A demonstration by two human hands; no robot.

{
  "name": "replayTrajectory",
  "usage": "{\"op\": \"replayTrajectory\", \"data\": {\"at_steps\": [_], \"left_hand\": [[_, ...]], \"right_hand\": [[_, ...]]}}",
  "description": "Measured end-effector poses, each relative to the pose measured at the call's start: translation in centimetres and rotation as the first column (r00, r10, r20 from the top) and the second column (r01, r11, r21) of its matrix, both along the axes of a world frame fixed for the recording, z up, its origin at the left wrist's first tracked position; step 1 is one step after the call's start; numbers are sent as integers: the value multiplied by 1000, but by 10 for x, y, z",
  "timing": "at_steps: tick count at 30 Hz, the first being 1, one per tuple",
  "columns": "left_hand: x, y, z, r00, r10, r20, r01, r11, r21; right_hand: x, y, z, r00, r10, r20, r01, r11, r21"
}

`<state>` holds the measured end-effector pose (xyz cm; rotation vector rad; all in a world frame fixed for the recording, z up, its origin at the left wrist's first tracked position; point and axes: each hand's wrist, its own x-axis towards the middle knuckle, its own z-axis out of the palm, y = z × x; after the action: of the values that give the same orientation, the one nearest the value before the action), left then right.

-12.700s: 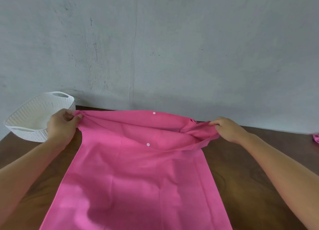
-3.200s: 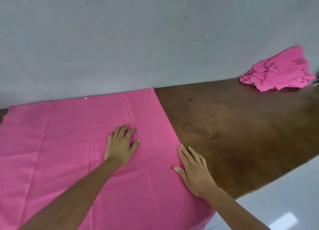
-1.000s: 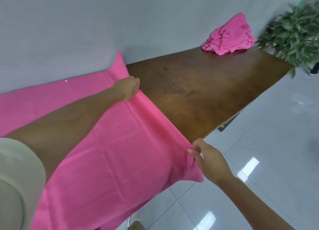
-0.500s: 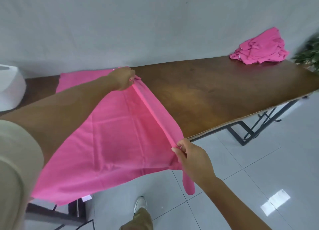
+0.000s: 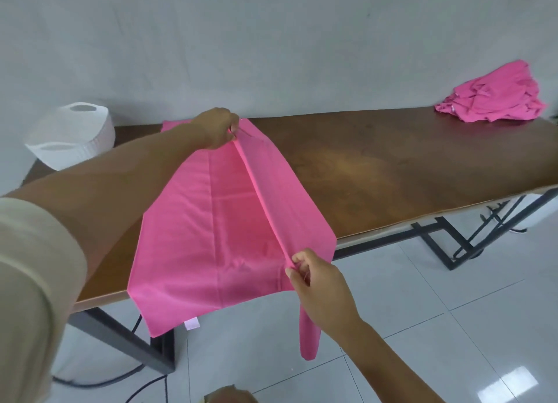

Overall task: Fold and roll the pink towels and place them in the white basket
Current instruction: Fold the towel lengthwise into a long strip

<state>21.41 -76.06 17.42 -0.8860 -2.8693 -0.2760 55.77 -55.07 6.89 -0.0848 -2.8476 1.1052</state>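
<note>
Head camera showed the pink towel lying across the wooden table, its near edge hanging over the front. The left hand pinched the far end of a raised fold and the right hand pinched the near end, so the fold ran taut between them. The cloth looked thin, light and limp. I judge the corners the best hold (the middle would sag). The white basket stood at the table's left end and a heap of pink towels at the right — behind was a grey wall, below a glossy tiled floor.
</note>
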Motion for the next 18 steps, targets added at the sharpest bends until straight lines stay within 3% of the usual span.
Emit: {"op": "replayTrajectory", "data": {"at_steps": [5,18], "left_hand": [[-5,-38,11,999,-42,-4,42,999,3],[-13,-147,22,994,-106,2,106,994,-36]], "right_hand": [[0,-44,7,1000,-3,-11,2,995,-100],[5,-175,11,1000,6,-26,-11,985,-170]]}}
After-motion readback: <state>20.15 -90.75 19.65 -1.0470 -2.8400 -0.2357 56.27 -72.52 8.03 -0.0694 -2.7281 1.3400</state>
